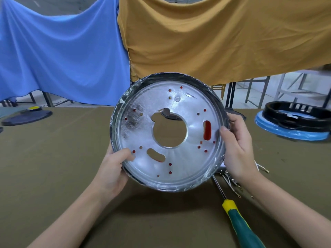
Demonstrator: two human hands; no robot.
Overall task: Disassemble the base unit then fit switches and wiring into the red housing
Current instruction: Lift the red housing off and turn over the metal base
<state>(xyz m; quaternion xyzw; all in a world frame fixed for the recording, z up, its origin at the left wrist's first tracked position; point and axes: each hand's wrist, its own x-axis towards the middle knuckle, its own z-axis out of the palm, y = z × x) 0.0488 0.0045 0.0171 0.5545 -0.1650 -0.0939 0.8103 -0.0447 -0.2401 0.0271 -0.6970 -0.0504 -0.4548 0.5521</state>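
1. Near the table's (pixel 53 176) front edge, right of centre, a screwdriver (pixel 240 222) with a green and yellow handle lies on the olive cloth, shaft pointing away.
2. Just past its tip, a tangle of thin wires (pixel 232 181) with metal terminals lies under the right wrist.
3. The left hand (pixel 112 169) grips the lower left rim of the round base unit (pixel 136 133), thumb curled onto the metal face.
4. The right hand (pixel 236 145) grips the right rim, thumb on the face and fingers wrapped behind.
5. The base unit is held up above the table's middle, tilted toward the camera. Its silver plate has a large central hole; red shows through the slots and small holes.
6. Toward the far right edge, a black ring (pixel 295 113) sits on a blue disc (pixel 286 130).
7. At the far left edge lies a dark oval part (pixel 26 116) with a yellow spot.
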